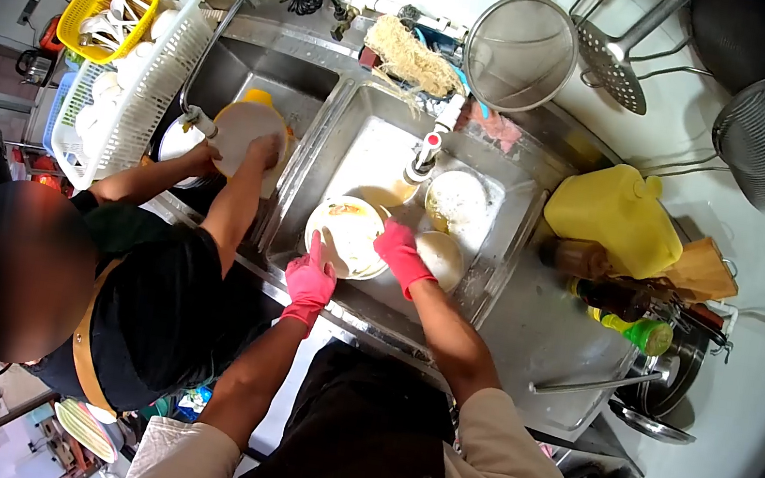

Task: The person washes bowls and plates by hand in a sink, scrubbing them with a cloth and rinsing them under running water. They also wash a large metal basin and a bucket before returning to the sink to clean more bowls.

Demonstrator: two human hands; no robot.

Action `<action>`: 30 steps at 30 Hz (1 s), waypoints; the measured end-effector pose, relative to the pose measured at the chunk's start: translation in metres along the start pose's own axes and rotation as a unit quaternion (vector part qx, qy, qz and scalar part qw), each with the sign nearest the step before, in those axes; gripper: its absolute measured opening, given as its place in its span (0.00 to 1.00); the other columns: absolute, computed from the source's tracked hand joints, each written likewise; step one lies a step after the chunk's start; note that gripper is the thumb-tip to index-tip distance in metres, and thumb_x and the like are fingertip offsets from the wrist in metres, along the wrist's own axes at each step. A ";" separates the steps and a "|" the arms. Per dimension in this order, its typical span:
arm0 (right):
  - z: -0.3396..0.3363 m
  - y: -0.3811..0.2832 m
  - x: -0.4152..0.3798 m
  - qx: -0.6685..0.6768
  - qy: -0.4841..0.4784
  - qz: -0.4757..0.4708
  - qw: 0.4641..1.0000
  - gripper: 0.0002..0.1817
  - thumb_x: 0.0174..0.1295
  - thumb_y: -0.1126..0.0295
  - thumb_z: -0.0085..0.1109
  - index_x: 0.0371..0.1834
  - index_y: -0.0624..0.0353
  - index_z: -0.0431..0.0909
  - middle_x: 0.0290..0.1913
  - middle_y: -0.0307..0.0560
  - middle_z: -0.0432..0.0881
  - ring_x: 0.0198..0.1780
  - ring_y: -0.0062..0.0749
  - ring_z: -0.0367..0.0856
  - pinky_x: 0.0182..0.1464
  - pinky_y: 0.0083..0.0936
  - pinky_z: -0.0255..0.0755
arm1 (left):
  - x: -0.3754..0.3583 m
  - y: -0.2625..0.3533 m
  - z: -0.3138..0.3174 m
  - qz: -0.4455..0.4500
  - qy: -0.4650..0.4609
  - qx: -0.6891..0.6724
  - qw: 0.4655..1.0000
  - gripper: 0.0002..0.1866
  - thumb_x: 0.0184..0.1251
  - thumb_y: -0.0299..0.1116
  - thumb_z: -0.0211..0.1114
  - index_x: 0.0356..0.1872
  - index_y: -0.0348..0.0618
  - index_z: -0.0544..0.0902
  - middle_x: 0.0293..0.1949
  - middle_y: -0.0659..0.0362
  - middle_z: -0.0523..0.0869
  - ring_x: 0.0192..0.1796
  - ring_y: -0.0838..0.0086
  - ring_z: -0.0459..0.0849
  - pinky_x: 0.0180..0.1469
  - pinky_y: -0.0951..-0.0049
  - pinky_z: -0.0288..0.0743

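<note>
A white bowl (352, 227) with brownish food residue on its inside is held over the right-hand sink basin, tilted toward me. My left hand (310, 282), in a pink rubber glove, is closed at its near left rim, with one finger stretched up along the bowl. At the bowl's right edge my right hand (403, 255), also pink-gloved, grips the rim; some of its fingers are hidden. Beside that hand sits a pale round bowl (439, 261). Behind it stands a bowl of sudsy water (456, 200), under a tap with a red mark (429, 148).
At left, a co-worker's hands (264, 152) hold a whitish round dish (246, 134) over the other basin (307, 82). A white dish basket (144, 88) stands beyond. A yellow jug (612, 218) and bottles crowd the right counter. A mesh strainer (521, 53) hangs behind the sink.
</note>
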State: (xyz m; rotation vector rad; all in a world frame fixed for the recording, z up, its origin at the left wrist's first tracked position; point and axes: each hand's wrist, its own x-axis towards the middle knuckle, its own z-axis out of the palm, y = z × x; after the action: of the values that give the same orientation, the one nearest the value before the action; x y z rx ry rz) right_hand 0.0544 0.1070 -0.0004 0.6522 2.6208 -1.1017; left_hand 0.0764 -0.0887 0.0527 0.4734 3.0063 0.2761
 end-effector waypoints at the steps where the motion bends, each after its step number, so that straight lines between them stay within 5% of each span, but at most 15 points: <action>1: 0.007 0.001 -0.004 0.013 0.021 -0.037 0.999 0.13 0.50 0.67 0.59 0.38 0.60 0.76 0.36 0.63 0.81 0.39 0.53 0.82 0.43 0.39 0.77 | 0.001 0.002 -0.002 0.002 0.002 0.000 1.000 0.42 0.54 0.38 0.60 0.71 0.44 0.53 0.35 0.53 0.84 0.32 0.62 0.81 0.44 0.64 0.69; 4: 0.040 0.031 0.000 0.171 -0.025 0.133 0.976 0.13 0.52 0.67 0.57 0.39 0.60 0.78 0.32 0.62 0.82 0.36 0.50 0.83 0.40 0.38 0.78 | 0.002 0.007 -0.012 0.006 0.066 -0.018 0.998 0.42 0.54 0.37 0.61 0.71 0.44 0.53 0.43 0.50 0.82 0.38 0.62 0.81 0.47 0.64 0.69; 5: -0.028 -0.011 -0.024 0.248 -0.073 0.225 0.939 0.12 0.53 0.68 0.55 0.39 0.60 0.79 0.29 0.59 0.82 0.33 0.46 0.83 0.37 0.36 0.77 | 0.004 0.010 -0.018 -0.028 0.033 -0.038 0.998 0.42 0.53 0.36 0.61 0.71 0.44 0.53 0.44 0.50 0.82 0.38 0.61 0.81 0.48 0.64 0.69; 8: -0.012 0.069 -0.015 0.186 0.104 0.071 0.975 0.10 0.54 0.69 0.53 0.37 0.60 0.80 0.30 0.56 0.83 0.31 0.42 0.83 0.35 0.33 0.75 | 0.004 0.010 -0.020 -0.072 -0.009 -0.077 0.994 0.42 0.52 0.34 0.62 0.70 0.44 0.54 0.44 0.49 0.82 0.36 0.59 0.81 0.47 0.62 0.70; 9: -0.029 0.081 -0.014 0.188 0.117 0.086 0.971 0.11 0.53 0.70 0.54 0.38 0.60 0.80 0.31 0.57 0.83 0.31 0.42 0.83 0.35 0.33 0.75 | 0.003 0.008 -0.018 -0.066 0.005 -0.084 0.994 0.42 0.52 0.34 0.62 0.70 0.44 0.55 0.44 0.49 0.82 0.37 0.59 0.81 0.47 0.62 0.70; 10: -0.072 0.062 -0.019 0.259 0.027 0.243 0.934 0.12 0.53 0.70 0.54 0.39 0.61 0.79 0.32 0.57 0.83 0.33 0.43 0.83 0.37 0.34 0.76 | 0.003 0.007 -0.016 -0.060 0.018 -0.090 0.994 0.41 0.53 0.33 0.62 0.70 0.44 0.55 0.44 0.49 0.83 0.37 0.59 0.81 0.47 0.62 0.70; 12: -0.079 0.109 -0.004 -0.057 0.169 0.043 0.983 0.13 0.54 0.68 0.54 0.39 0.62 0.79 0.30 0.60 0.82 0.27 0.47 0.83 0.34 0.37 0.77 | 0.002 0.009 -0.023 -0.073 -0.002 -0.089 0.993 0.41 0.53 0.33 0.62 0.70 0.44 0.55 0.43 0.49 0.83 0.37 0.59 0.81 0.47 0.62 0.70; 14: -0.119 0.098 -0.005 -0.040 0.068 0.131 0.988 0.13 0.52 0.68 0.54 0.37 0.63 0.79 0.34 0.61 0.82 0.37 0.53 0.82 0.38 0.39 0.77 | 0.004 0.010 -0.025 -0.081 -0.021 -0.088 0.993 0.41 0.53 0.33 0.62 0.70 0.45 0.55 0.43 0.50 0.83 0.38 0.60 0.82 0.48 0.62 0.70; 17: -0.127 0.108 -0.013 -0.176 0.105 0.009 0.979 0.13 0.52 0.69 0.54 0.39 0.61 0.80 0.34 0.62 0.82 0.32 0.50 0.83 0.32 0.37 0.78 | 0.003 0.008 -0.021 -0.067 -0.009 -0.086 0.994 0.40 0.52 0.33 0.62 0.69 0.45 0.57 0.43 0.50 0.83 0.38 0.60 0.82 0.47 0.62 0.72; 20: -0.132 0.102 -0.024 -0.258 0.007 -0.065 0.964 0.13 0.51 0.69 0.53 0.38 0.62 0.79 0.35 0.62 0.82 0.30 0.49 0.83 0.27 0.37 0.77 | 0.005 0.007 -0.020 -0.065 0.008 -0.099 0.993 0.39 0.53 0.32 0.62 0.69 0.45 0.58 0.42 0.49 0.84 0.37 0.59 0.83 0.46 0.62 0.74; 22: -0.132 0.090 -0.037 -0.128 -0.117 0.083 0.981 0.11 0.51 0.68 0.55 0.34 0.63 0.80 0.37 0.61 0.82 0.28 0.48 0.82 0.27 0.35 0.77 | 0.005 0.008 -0.023 -0.064 0.012 -0.110 0.992 0.38 0.53 0.33 0.62 0.68 0.45 0.59 0.43 0.48 0.84 0.37 0.59 0.83 0.45 0.61 0.75; 24: -0.121 0.114 -0.056 0.007 -0.037 0.010 0.999 0.11 0.51 0.67 0.57 0.32 0.64 0.81 0.35 0.59 0.82 0.26 0.46 0.82 0.25 0.32 0.77 | 0.004 0.008 -0.020 -0.060 0.028 -0.107 0.992 0.39 0.52 0.33 0.63 0.68 0.46 0.59 0.41 0.48 0.84 0.37 0.58 0.83 0.45 0.61 0.75; 26: -0.119 0.113 -0.056 -0.077 -0.049 0.068 0.993 0.11 0.51 0.65 0.59 0.32 0.62 0.81 0.35 0.58 0.82 0.26 0.43 0.83 0.26 0.31 0.77 | 0.005 0.006 -0.018 -0.081 -0.013 -0.078 0.994 0.38 0.52 0.33 0.63 0.68 0.46 0.60 0.39 0.49 0.84 0.37 0.58 0.83 0.44 0.61 0.75; 28: -0.118 0.114 -0.050 -0.185 -0.124 0.140 0.965 0.12 0.51 0.63 0.60 0.33 0.59 0.82 0.35 0.58 0.83 0.31 0.45 0.84 0.32 0.35 0.78 | 0.004 0.003 -0.016 -0.071 0.002 -0.089 0.994 0.39 0.53 0.32 0.63 0.69 0.50 0.58 0.51 0.54 0.82 0.37 0.56 0.83 0.44 0.61 0.75; 30: -0.116 0.116 -0.052 -0.283 -0.065 0.089 0.953 0.11 0.52 0.63 0.59 0.32 0.57 0.83 0.35 0.57 0.83 0.36 0.47 0.84 0.40 0.39 0.78 | 0.005 0.004 -0.015 -0.040 0.047 -0.094 0.994 0.37 0.53 0.34 0.63 0.67 0.46 0.61 0.38 0.50 0.84 0.34 0.58 0.83 0.43 0.61 0.75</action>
State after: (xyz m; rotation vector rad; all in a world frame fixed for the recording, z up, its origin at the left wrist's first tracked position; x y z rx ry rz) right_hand 0.1521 0.2462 0.0275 0.6354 2.5167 -0.2977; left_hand 0.0709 -0.0854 0.0678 0.3317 3.0390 0.5830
